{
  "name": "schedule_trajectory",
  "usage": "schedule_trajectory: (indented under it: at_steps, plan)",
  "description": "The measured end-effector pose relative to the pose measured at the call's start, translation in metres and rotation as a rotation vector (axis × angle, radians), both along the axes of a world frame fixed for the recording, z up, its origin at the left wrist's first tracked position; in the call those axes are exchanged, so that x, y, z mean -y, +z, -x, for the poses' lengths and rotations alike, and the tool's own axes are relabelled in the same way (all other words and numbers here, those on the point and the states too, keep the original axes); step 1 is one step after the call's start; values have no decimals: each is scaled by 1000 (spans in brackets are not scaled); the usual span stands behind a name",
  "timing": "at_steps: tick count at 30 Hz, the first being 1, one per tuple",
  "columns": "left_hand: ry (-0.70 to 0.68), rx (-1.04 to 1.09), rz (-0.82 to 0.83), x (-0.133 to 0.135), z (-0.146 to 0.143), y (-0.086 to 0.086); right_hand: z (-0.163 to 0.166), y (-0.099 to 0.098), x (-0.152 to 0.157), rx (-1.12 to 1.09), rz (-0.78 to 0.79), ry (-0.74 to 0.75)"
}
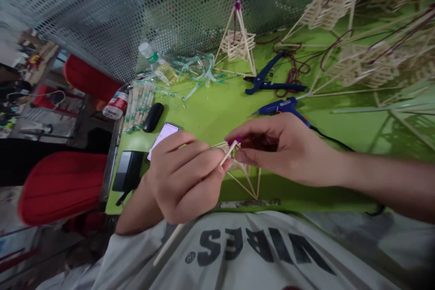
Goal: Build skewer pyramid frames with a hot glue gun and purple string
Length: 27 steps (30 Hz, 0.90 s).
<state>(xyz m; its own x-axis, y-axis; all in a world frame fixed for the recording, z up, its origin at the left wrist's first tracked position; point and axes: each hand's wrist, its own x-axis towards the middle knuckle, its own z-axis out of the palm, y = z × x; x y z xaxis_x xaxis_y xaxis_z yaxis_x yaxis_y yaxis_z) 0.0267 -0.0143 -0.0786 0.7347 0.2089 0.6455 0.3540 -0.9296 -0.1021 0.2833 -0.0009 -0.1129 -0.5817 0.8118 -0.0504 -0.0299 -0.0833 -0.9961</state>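
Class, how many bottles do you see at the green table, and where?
2. A white-capped bottle is near the metal mesh; a red-labelled bottle is at the left edge of the table. Others may be hidden.

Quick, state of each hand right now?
Left hand: closed, holding a wooden stick.
Right hand: partly curled at the purple binding; whether it grips cannot be told.

You have bare counter (pixel 210 106) between phone (pixel 166 135) and glue gun (pixel 283 106); the latter crowds your right grip (pixel 288 149) from beyond.
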Motion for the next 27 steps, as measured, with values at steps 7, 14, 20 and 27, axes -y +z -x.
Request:
schedule_trajectory:
  at_steps: [7, 14, 20, 27]
  plan:
    - [-45, 88, -113, -16, 1, -12, -8, -4, -11, -101, -46, -50]
    - [87, 20, 108, -3, 2, -1, -11, -24, -35, -108, -689, -209]
    - [121, 38, 221, 10, 0, 2, -8, -24, -40, -139, -855, -177]
    - [154, -2, 332, 15, 6, 5, -7, -23, -38, -206, -863, -102]
